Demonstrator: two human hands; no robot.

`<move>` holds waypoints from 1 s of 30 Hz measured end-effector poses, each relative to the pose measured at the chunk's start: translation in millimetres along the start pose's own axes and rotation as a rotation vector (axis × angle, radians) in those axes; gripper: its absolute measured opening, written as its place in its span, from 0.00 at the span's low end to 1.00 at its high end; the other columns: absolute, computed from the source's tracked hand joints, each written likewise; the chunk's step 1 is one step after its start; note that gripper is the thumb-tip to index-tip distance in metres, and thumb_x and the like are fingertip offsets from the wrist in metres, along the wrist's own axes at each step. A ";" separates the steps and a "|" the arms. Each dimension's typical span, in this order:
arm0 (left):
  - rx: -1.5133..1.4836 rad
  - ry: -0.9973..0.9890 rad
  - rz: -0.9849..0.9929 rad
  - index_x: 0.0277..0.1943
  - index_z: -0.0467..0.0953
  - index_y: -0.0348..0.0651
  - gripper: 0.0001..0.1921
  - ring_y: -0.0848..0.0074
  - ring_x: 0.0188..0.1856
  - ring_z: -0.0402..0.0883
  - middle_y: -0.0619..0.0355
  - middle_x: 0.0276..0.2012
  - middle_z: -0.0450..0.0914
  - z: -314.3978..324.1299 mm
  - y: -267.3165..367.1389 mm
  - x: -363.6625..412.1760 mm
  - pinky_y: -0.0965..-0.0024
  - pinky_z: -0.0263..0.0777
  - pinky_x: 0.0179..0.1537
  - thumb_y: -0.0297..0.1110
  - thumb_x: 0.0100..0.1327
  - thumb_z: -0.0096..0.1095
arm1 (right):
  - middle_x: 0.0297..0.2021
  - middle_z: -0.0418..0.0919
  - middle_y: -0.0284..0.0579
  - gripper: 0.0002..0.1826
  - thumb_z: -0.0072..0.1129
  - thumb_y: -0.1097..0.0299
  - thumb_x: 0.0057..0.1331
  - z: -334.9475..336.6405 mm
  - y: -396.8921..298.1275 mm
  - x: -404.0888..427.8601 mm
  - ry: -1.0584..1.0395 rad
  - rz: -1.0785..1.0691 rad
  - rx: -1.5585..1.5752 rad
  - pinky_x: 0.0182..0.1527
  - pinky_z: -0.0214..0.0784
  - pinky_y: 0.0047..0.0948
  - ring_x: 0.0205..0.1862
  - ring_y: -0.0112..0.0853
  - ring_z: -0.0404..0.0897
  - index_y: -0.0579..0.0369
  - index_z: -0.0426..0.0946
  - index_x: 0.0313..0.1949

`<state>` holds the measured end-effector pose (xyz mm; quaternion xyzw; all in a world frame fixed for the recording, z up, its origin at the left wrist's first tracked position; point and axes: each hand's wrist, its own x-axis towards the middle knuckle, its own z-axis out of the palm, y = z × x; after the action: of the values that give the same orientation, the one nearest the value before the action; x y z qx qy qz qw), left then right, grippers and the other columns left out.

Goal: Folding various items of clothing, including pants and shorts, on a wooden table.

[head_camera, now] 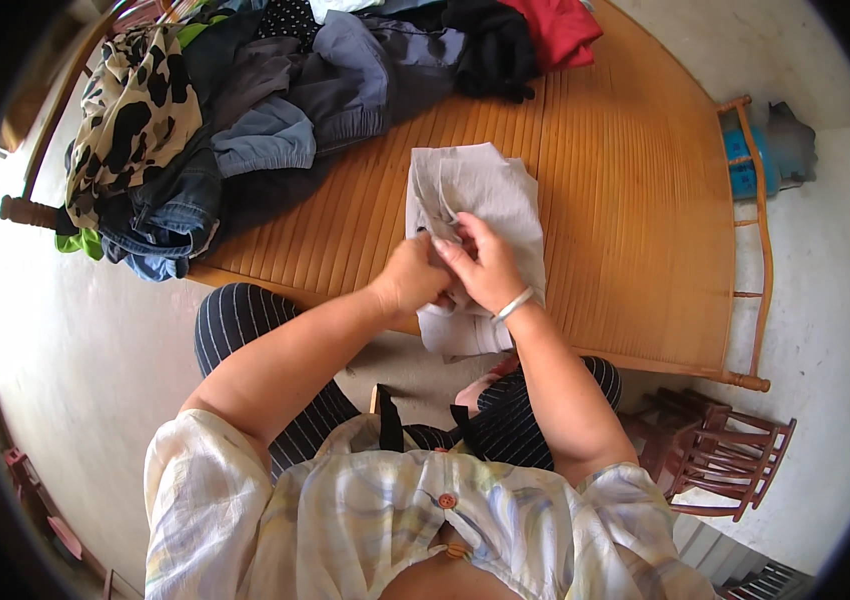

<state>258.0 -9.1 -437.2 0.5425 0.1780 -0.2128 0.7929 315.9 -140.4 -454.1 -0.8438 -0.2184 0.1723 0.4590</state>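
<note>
A light grey-beige garment [496, 180], partly folded, lies on the bamboo-slat bed top [620, 247], and its lower end hangs over the front edge. My left hand [413, 274] is closed on the garment's left side, fingers curled into the cloth. Against it, my right hand [481, 262] pinches a fold of the same cloth between thumb and fingers. A small dark spot shows on the cloth just above my left hand; what it is cannot be made out. The fingertips of my left hand are partly hidden.
Heaped clothes fill the bed's far left: a cow-print cloth [132, 124], blue jeans [177, 202], grey trousers [350, 82], a black garment [496, 45] and a red one [560, 30]. Wooden rails bound both ends. Stacked brown wooden chairs [717, 450] stand at the lower right, a blue container [755, 161] beyond the right rail.
</note>
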 end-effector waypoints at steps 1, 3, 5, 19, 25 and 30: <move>0.040 -0.065 0.079 0.46 0.65 0.32 0.17 0.74 0.33 0.76 0.54 0.32 0.75 4.7 -4.0 -5.8 0.72 0.73 0.31 0.21 0.52 0.55 | 0.37 0.76 0.56 0.31 0.60 0.56 0.55 -1.8 -4.4 -2.7 0.044 0.058 0.126 0.44 0.67 0.31 0.39 0.39 0.76 0.68 0.64 0.50; 0.029 -0.162 0.196 0.52 0.62 0.33 0.24 0.77 0.34 0.76 0.54 0.35 0.75 12.5 -14.5 -12.5 0.74 0.73 0.33 0.18 0.49 0.54 | 0.33 0.77 0.51 0.27 0.60 0.60 0.54 -15.8 -23.1 -6.8 0.021 0.002 0.148 0.41 0.67 0.29 0.36 0.31 0.75 0.70 0.66 0.47; -0.026 -0.355 0.186 0.55 0.60 0.33 0.28 0.78 0.38 0.75 0.54 0.37 0.75 20.5 -18.0 -15.0 0.76 0.71 0.38 0.18 0.49 0.57 | 0.36 0.75 0.42 0.18 0.56 0.71 0.56 -32.1 -9.8 -9.6 -0.053 0.162 0.214 0.43 0.65 0.22 0.37 0.23 0.72 0.67 0.69 0.45; 1.320 -0.158 0.538 0.50 0.72 0.45 0.20 0.62 0.62 0.57 0.49 0.54 0.65 7.6 -32.0 4.8 0.52 0.41 0.63 0.42 0.54 0.57 | 0.41 0.75 0.41 0.21 0.48 0.76 0.50 -230.1 53.9 -12.6 0.289 0.169 0.357 0.46 0.63 0.21 0.40 0.26 0.73 0.65 0.69 0.46; 1.254 -0.134 0.572 0.48 0.73 0.43 0.19 0.62 0.61 0.59 0.49 0.53 0.66 9.4 -31.8 6.6 0.52 0.42 0.63 0.40 0.53 0.59 | 0.37 0.76 0.39 0.20 0.49 0.77 0.49 -247.5 135.5 -35.4 0.367 0.455 0.422 0.44 0.64 0.23 0.37 0.27 0.73 0.62 0.71 0.44; 1.318 -0.123 0.566 0.53 0.68 0.45 0.26 0.58 0.64 0.51 0.47 0.59 0.58 19.2 -30.2 2.6 0.44 0.38 0.62 0.46 0.52 0.61 | 0.39 0.76 0.42 0.21 0.56 0.71 0.50 -237.2 159.7 -23.3 0.404 0.711 0.321 0.44 0.64 0.28 0.40 0.30 0.73 0.60 0.71 0.46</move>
<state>245.2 -37.2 -455.5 0.9205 -0.1799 -0.0927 0.3342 446.3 -395.7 -464.6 -0.8012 0.2092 0.1826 0.5300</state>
